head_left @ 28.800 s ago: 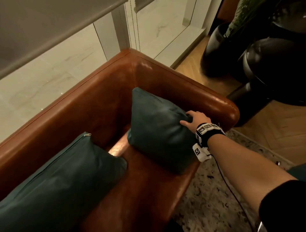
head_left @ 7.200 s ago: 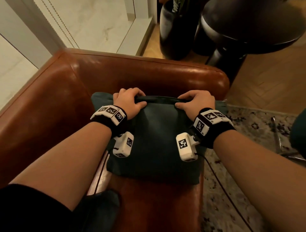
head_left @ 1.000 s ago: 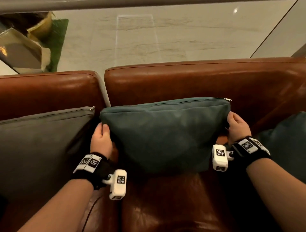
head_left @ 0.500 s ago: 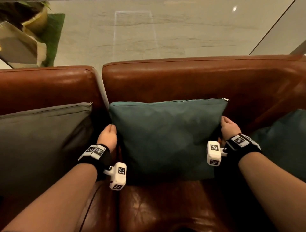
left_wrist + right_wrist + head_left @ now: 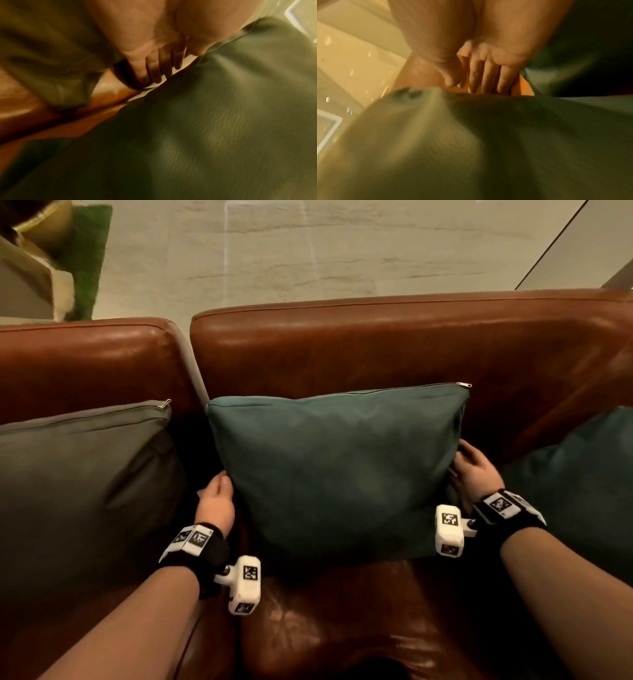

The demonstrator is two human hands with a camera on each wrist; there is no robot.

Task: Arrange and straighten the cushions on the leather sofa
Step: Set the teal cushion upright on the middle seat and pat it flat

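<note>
Left hand (image 5: 215,501): straight fingers flat at nine o'clock of the square teal fabric cushion (image 5: 337,470).
Right hand (image 5: 474,470): likewise, three o'clock.
Technique: press evenly inward, square to the brown leather sofa (image 5: 376,344).

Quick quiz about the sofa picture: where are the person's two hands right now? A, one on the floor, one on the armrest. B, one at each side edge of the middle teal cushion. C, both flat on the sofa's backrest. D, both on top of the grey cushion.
B: the left hand sits at the left edge of the teal cushion and the right hand at its right edge.
</note>
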